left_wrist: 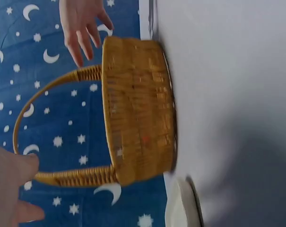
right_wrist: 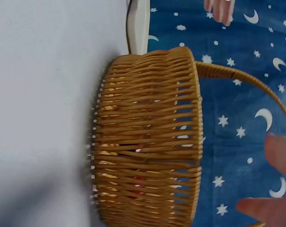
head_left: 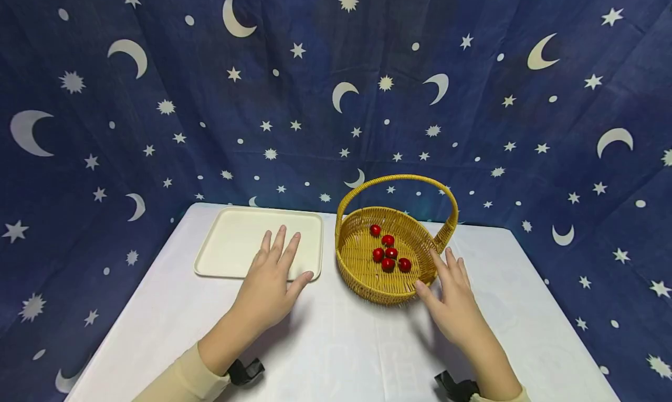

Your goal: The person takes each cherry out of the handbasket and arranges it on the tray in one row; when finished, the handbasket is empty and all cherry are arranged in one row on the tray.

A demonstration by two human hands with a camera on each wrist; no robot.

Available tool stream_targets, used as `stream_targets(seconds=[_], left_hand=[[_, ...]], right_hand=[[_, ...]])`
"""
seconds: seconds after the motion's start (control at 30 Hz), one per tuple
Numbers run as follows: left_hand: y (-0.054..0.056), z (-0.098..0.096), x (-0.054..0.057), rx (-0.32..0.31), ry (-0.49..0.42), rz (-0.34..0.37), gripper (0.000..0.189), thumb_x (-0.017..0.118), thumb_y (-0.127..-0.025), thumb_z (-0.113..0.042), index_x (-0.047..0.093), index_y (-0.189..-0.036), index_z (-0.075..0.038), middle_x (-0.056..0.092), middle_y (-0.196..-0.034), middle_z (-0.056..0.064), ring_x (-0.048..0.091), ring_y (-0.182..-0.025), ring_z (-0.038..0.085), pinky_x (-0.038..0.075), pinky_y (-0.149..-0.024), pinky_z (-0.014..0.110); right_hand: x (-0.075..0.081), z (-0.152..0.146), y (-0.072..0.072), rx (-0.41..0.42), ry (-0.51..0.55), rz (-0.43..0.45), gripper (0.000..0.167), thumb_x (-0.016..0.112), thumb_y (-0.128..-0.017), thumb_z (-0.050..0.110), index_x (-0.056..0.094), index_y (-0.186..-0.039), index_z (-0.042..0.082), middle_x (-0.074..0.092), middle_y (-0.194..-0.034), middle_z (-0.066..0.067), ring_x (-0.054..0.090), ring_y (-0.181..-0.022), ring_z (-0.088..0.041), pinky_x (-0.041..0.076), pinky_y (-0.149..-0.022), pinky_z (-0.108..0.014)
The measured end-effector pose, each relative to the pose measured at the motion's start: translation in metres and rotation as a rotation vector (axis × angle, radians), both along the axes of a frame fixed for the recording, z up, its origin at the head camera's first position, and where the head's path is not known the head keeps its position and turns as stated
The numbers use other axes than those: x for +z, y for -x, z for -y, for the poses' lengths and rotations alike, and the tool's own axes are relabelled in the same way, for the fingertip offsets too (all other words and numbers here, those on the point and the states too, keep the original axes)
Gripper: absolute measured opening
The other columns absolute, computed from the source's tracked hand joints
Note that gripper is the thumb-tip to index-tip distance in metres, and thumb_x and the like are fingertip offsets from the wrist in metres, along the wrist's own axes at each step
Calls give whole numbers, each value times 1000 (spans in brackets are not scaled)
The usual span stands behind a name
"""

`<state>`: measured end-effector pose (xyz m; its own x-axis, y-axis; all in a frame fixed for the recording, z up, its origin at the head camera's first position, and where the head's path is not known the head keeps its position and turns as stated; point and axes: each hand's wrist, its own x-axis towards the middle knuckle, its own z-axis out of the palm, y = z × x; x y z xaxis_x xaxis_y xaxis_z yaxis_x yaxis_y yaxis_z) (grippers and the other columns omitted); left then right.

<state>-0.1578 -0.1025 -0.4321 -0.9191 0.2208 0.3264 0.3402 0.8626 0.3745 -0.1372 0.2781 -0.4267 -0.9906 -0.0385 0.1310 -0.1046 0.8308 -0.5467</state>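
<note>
A round wicker basket (head_left: 367, 285) with a tall arched handle (head_left: 396, 178) stands on the table, and several small red cherry-like fruits (head_left: 388, 265) lie on its bottom. My right hand (head_left: 454, 303) hovers at the basket's right front side, fingers spread and holding nothing. In the head view its fingertips overlap the rim. My left hand (head_left: 270, 288) is held over the front right part of a cream tray (head_left: 231, 238), fingers straight and apart, with nothing in its grasp. Both wrist views show the woven basket wall (left_wrist: 138, 109) from the side, with parts of the hands at the edges.
A white cloth covers the table (head_left: 341, 355). Behind it hangs a dark blue curtain (head_left: 315, 98) printed with moons and stars. The tray lies left of the basket, a narrow gap between them. Black straps (head_left: 245, 371) sit at both wrists.
</note>
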Motion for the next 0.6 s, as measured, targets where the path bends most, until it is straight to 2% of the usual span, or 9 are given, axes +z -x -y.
stream_targets(seconds=[0.17,0.3,0.37,0.43,0.53,0.6], left_hand=[[5,-22,5,-122,-119,-96,75,71,-103,-44,43,-165,-12,37,-174,17,33,-162,42,37,-126,59],[14,-43,8,-231,-233,-147,67,78,-100,-33,54,-156,-7,52,-165,13,49,-154,33,42,-125,51],[21,-54,9,-265,-283,-130,64,81,-98,-29,57,-153,-7,58,-160,12,55,-150,29,45,-123,48],[28,-67,10,-281,-337,-80,62,82,-97,-28,59,-151,-9,62,-155,10,59,-146,27,47,-121,46],[40,-87,11,-303,-424,23,59,83,-96,-23,61,-149,-13,67,-149,6,65,-138,24,54,-114,42],[48,-98,11,-323,-470,81,57,83,-96,-20,62,-148,-14,70,-146,5,68,-133,23,57,-109,40]], right_hand=[[-6,-4,11,-76,161,-34,78,68,-105,45,35,-169,14,17,-178,-25,23,-161,-56,30,-119,-80],[-13,-6,20,-138,324,-32,70,73,-103,32,44,-164,12,26,-176,-23,31,-160,-49,43,-118,-68],[-15,-6,24,-166,383,-22,66,73,-104,28,46,-162,13,29,-174,-22,30,-161,-47,45,-117,-64],[-17,-7,27,-192,423,1,64,72,-104,28,48,-161,14,31,-173,-21,32,-160,-46,46,-117,-62],[-20,-9,31,-230,482,18,60,72,-104,27,51,-159,16,36,-172,-19,41,-156,-44,57,-106,-36],[-22,-10,33,-246,550,27,57,71,-105,24,52,-158,15,39,-170,-17,47,-151,-42,57,-95,-20]])
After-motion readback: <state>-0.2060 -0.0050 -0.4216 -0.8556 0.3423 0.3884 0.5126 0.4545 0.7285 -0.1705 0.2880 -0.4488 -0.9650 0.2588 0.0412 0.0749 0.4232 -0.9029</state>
